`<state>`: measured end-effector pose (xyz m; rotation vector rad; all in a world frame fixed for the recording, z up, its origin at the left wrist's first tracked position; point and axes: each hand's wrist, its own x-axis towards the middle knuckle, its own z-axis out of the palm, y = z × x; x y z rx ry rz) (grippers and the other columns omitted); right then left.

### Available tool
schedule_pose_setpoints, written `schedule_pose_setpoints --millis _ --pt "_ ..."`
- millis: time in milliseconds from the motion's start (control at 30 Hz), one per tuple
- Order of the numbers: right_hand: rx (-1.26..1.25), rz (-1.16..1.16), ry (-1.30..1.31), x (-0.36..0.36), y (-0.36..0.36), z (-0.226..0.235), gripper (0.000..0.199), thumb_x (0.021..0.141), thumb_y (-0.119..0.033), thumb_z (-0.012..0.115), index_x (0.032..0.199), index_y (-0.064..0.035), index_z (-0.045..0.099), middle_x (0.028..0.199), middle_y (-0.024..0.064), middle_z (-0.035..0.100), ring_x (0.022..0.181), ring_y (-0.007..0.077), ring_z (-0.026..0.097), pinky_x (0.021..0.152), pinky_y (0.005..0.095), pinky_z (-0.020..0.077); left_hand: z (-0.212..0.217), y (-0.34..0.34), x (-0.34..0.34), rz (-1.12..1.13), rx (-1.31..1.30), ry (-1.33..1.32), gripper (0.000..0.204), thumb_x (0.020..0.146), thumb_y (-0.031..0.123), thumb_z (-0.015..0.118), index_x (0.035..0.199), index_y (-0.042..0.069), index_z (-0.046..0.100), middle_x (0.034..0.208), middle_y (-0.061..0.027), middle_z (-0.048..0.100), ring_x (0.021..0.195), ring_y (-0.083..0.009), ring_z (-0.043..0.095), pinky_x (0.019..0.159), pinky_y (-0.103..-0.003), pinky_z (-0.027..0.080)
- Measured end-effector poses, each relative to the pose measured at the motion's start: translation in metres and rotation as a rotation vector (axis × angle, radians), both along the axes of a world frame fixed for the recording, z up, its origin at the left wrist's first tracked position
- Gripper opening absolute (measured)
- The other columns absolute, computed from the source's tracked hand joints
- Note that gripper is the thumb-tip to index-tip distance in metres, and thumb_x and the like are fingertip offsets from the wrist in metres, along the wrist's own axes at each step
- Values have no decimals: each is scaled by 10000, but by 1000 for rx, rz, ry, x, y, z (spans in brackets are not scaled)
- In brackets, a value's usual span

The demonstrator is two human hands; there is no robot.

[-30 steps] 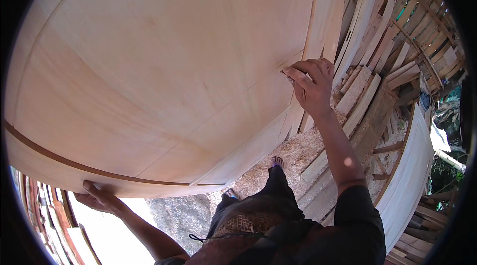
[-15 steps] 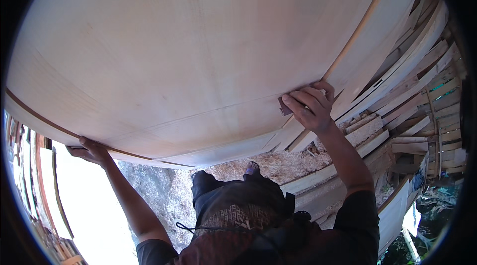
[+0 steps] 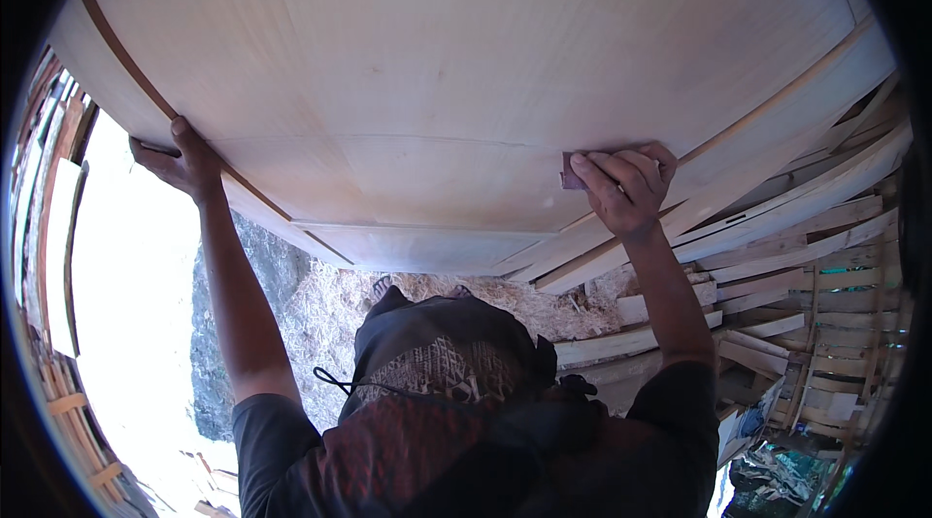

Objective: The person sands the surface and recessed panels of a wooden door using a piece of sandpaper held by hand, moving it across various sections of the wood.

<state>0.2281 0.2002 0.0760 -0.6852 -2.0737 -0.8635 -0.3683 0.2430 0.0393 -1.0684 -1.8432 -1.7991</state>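
The wooden panel (image 3: pixel 417 62) is spread in front of the person, above the floor, and its near edge is turned toward the body. It is pale and wide, and a thin line crosses its face from side to side, not far from this near edge. A brown strip (image 3: pixel 121 52) goes along the left side of the panel, and a lighter strip (image 3: pixel 777 110) goes along its right side.

The left hand (image 3: pixel 189 164) is at the panel's left edge. Its thumb lies on top, by the brown strip, and the other fingers are bent around the border, so the hand is holding the panel there; the fingertips below are hidden. The right hand (image 3: pixel 626 193) is over the near right part of the panel. Its fingers are bent and close together, holding a small reddish-brown sheet (image 3: pixel 570 171) against the face. One part of this sheet shows beside the fingertips, and the rest is covered by the hand.

Beyond the panel's right side there are many loose boards (image 3: pixel 757 275). Below its near edge, pale shavings (image 3: pixel 330 300) lie on the ground, near the person's feet (image 3: pixel 382 287). Outward from its left side stand long wooden pieces (image 3: pixel 60 246).
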Motion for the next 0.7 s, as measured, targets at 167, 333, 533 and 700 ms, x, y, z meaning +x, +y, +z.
schedule_pose_setpoints --millis 167,333,533,700 --pt "-17 34 -24 -41 5 8 294 800 -206 924 1074 -263 833 986 -115 671 927 117 596 968 405 430 2 1 9 -37 35 14 1281 849 863 669 1632 -53 234 1493 -284 376 1424 -465 456 1108 -647 455" --pt "-30 64 -13 -92 9 10 311 780 -168 930 1062 -260 835 895 -113 618 855 120 570 932 401 403 1 -4 9 -22 -20 66 1271 856 870 650 1649 -7 182 1460 -286 354 1435 -482 417 1083 -704 429" --pt "-75 90 72 -200 13 10 221 831 -166 858 1027 -260 822 832 -104 581 811 128 562 908 421 367 5 -5 12 -13 -56 44 1357 798 930 653 1653 -17 191 1494 -295 349 1468 -486 393 1110 -725 404" --pt "-116 50 95 -223 8 8 216 836 -155 833 1017 -271 821 834 -95 565 832 132 557 931 432 359 16 -13 23 -84 38 1 1341 791 880 741 1638 -40 256 1519 -309 388 1454 -477 435 1138 -652 430"
